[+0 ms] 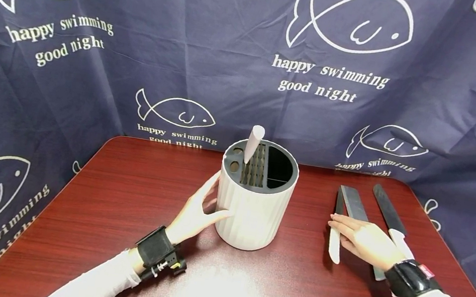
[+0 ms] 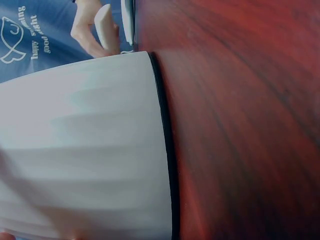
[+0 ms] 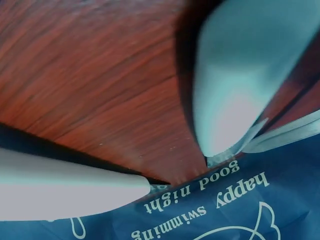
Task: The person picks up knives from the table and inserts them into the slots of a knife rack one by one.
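Note:
A white ribbed knife holder [image 1: 251, 216] with a dark slotted top stands on the table, and a white handle [image 1: 253, 143] sticks up from it. My left hand [image 1: 194, 216] rests on the holder's left side, thumb toward the front, fingers partly hidden behind it. On the right, my right hand [image 1: 366, 240] pinches a white-handled knife [image 1: 334, 246] by its handle near the dark blade. Under that hand lies a wide grey-bladed knife [image 1: 355, 203], its middle hidden. In the left wrist view, the pinched knife's handle [image 2: 105, 27] appears tilted up.
Farther right lies another knife with a dark blade [image 1: 387, 207] and a white handle, partly behind the right hand. The reddish wooden table [image 1: 146, 181] spans the front. A dark blue cloth [image 1: 234, 41] with fish drawings hangs behind and around it.

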Demonstrator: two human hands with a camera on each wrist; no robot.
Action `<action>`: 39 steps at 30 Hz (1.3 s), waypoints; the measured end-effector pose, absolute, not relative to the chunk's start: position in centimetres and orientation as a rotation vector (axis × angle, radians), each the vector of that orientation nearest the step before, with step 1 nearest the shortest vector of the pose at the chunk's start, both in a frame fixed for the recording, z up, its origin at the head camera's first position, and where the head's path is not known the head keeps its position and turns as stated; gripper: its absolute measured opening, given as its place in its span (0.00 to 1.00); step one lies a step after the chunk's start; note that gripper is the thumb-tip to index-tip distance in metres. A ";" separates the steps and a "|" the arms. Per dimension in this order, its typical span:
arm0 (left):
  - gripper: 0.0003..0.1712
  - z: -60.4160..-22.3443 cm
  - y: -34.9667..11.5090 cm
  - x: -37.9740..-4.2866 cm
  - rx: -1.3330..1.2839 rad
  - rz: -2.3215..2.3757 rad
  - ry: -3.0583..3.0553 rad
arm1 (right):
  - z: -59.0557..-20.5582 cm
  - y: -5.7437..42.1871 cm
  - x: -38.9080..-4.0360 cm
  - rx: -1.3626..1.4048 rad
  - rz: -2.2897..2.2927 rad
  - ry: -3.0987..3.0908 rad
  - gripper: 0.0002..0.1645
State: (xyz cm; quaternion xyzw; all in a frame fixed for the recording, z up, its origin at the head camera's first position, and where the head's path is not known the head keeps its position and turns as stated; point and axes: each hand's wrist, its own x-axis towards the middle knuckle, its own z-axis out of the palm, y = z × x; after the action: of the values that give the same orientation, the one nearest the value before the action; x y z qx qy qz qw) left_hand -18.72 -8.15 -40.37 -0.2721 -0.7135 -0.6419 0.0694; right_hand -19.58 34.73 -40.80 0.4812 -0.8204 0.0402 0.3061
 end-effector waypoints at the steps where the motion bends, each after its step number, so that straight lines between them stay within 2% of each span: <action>1: 0.53 -40.4 -8.2 -18.7 -0.818 -1.931 -2.148 | -40.7 34.7 -19.6 1.266 0.117 -2.173 0.30; 5: 0.53 -40.4 -8.2 -18.7 -0.806 -1.930 -2.156 | -39.9 34.5 -19.5 1.218 0.149 -2.196 0.29; 13: 0.54 -40.3 -8.2 -18.7 -0.800 -1.924 -2.166 | -39.2 34.5 -19.2 1.110 0.167 -2.248 0.36; 24: 0.54 -40.3 -8.2 -18.7 -0.801 -1.921 -2.166 | -39.1 34.7 -19.6 1.062 0.261 -2.178 0.32; 32: 0.54 -40.5 -8.2 -18.7 -0.803 -1.929 -2.155 | -39.0 35.2 -19.5 0.996 0.394 -2.229 0.35; 35: 0.54 -40.4 -8.2 -18.7 -0.801 -1.920 -2.155 | -38.8 35.3 -19.4 0.966 0.453 -2.249 0.25; 36: 0.54 -40.4 -8.2 -18.7 -0.801 -1.917 -2.157 | -38.7 35.3 -19.3 0.952 0.474 -2.256 0.24; 39: 0.54 -40.4 -8.2 -18.7 -0.800 -1.914 -2.162 | -38.4 35.3 -19.1 0.885 0.530 -2.269 0.31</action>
State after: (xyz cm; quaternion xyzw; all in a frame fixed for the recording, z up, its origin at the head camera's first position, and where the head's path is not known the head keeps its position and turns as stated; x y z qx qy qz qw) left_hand -18.71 -8.15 -40.39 -0.2663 -0.7197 -0.6370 0.0728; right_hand -19.15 35.29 -38.35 0.3364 -0.8629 0.2016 0.3188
